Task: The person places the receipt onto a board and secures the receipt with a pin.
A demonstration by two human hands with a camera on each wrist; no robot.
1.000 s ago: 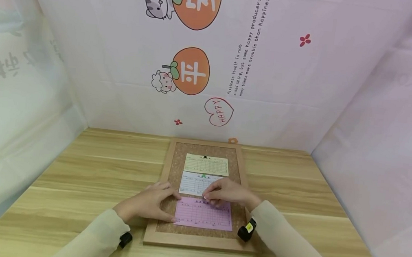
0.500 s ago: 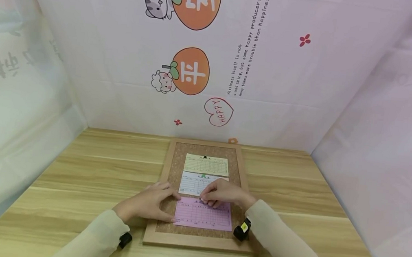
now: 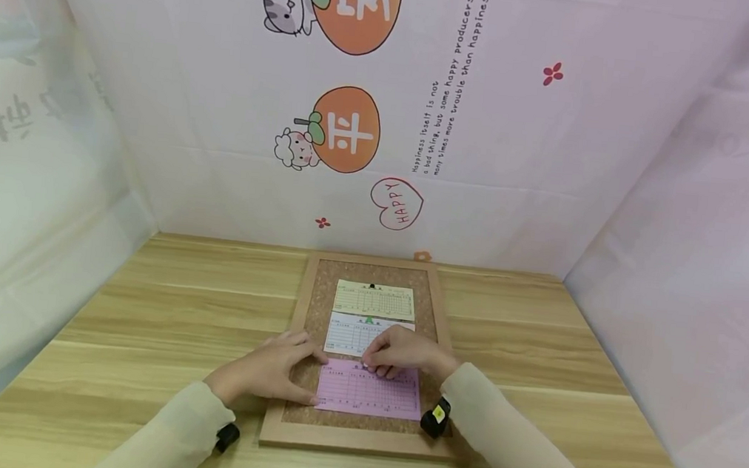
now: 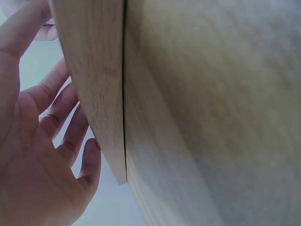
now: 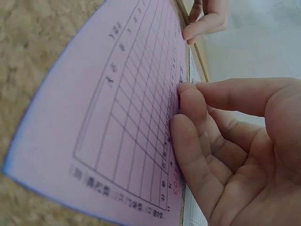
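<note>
A cork board (image 3: 314,310) in a wooden frame lies flat on the desk (image 3: 140,317), centred near the front edge. Three printed slips are on it in a column: a yellow slip (image 3: 374,299) at the far end, a white slip (image 3: 352,334) in the middle, and a pink slip (image 3: 367,391) nearest the person.

The left hand (image 3: 269,373) lies spread and relaxed across the frame's left rail, fingertips at the pink slip's left edge; it grips nothing. The right hand (image 3: 404,352) has its fingers curled at the pink slip's top edge. In the right wrist view the thumb and forefinger (image 5: 193,101) appear to pinch a small pale object, probably a pin, against the paper, but it is too small to confirm.

Judged handling: the pink slip is thin, light paper, limp, easily creased or torn at a pinned point. It is best held flat by pressing near an edge or corner, not gripped mid-sheet. The cork is soft; the frame is rigid.

Clearances: the pink slip's top edge sits just beside the white slip's bottom edge, with cork margin left, right and below. The desk is open on both sides of the board; curtain walls enclose the space at rear and sides.
</note>
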